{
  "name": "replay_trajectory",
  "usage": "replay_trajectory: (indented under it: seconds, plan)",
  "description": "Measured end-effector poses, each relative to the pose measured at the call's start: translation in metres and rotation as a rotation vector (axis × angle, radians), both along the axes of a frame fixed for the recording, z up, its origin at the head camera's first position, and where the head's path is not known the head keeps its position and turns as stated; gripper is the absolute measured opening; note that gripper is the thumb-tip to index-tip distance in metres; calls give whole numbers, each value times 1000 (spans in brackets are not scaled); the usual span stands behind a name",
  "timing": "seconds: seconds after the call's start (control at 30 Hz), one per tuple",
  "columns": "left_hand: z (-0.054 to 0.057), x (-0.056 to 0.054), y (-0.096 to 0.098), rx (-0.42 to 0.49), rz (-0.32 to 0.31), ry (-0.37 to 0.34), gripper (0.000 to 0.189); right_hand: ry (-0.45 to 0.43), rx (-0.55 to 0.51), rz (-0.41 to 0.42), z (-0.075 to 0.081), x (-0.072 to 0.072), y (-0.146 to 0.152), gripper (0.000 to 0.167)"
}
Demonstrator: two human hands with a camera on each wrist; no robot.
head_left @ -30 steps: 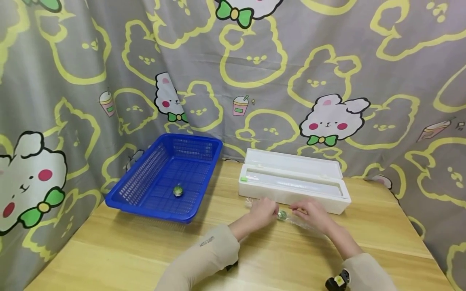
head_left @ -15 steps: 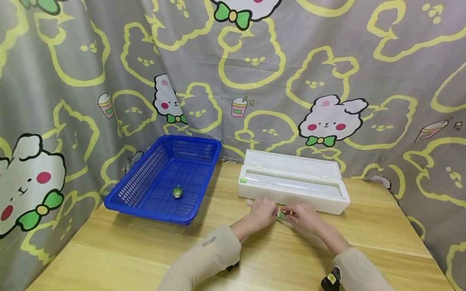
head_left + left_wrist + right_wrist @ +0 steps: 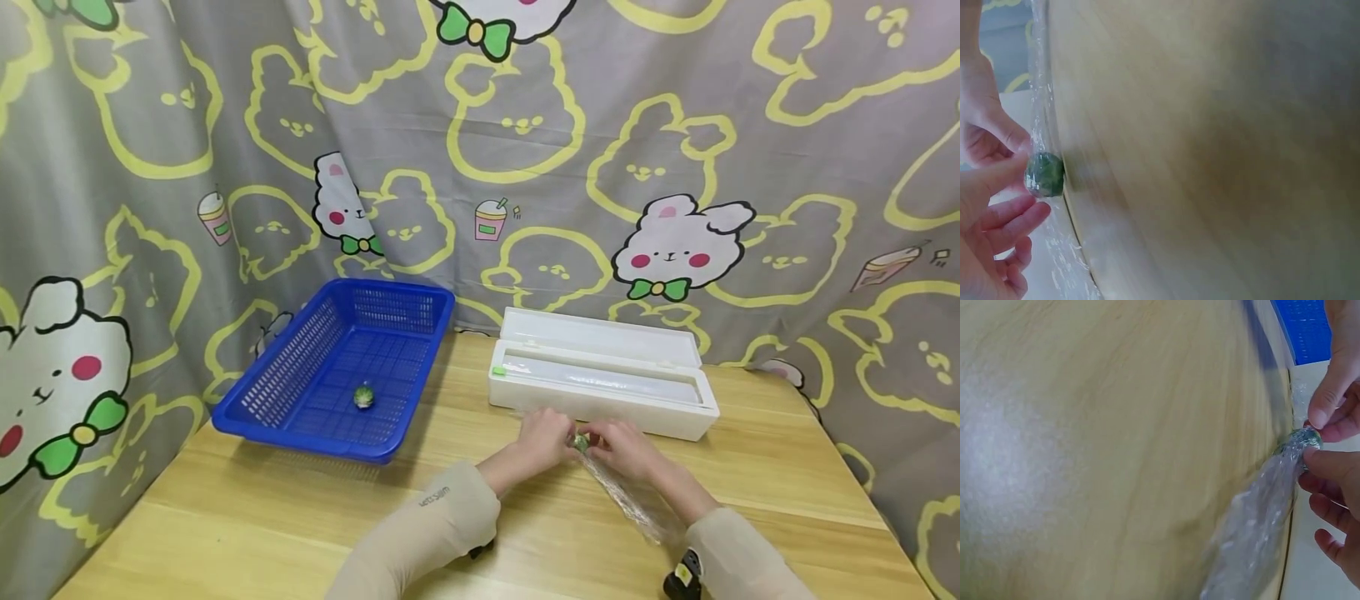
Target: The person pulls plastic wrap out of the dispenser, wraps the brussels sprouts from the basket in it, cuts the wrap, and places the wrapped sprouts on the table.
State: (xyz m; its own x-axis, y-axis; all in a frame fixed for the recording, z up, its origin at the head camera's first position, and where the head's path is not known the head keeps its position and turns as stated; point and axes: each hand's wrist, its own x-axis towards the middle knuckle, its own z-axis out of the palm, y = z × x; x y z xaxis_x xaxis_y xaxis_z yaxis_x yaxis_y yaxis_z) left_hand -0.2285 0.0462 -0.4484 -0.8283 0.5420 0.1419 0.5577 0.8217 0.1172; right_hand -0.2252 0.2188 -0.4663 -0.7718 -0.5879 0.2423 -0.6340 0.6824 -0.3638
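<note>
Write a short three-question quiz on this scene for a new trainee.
1. True or false: the white box is closed.

2. How many small green balls lie in the blue basket?
A. None
B. One
C. Three

3. Fill in the missing word: between the left hand and the right hand, a green item has clear plastic ____ over it.

Key:
1. False; the lid of the white box stands open.
2. B.
3. Film; a length of it trails from the green item.
</note>
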Motion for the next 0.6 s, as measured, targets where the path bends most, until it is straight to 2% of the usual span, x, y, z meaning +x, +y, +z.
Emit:
replay_trajectory:
  seconds: [0.1,0.37,0.6]
  plan:
    - [1,1,2,-17,-10,9,30,-13,-23,-16,-1,2,0,23]
    - [0,4,5,-138,-69,71,27,-24,-44,-51,-4,10,1,19]
    - [-5,7,1,-88,-150,56,27,-58,-66,-120,-7,25,0,20]
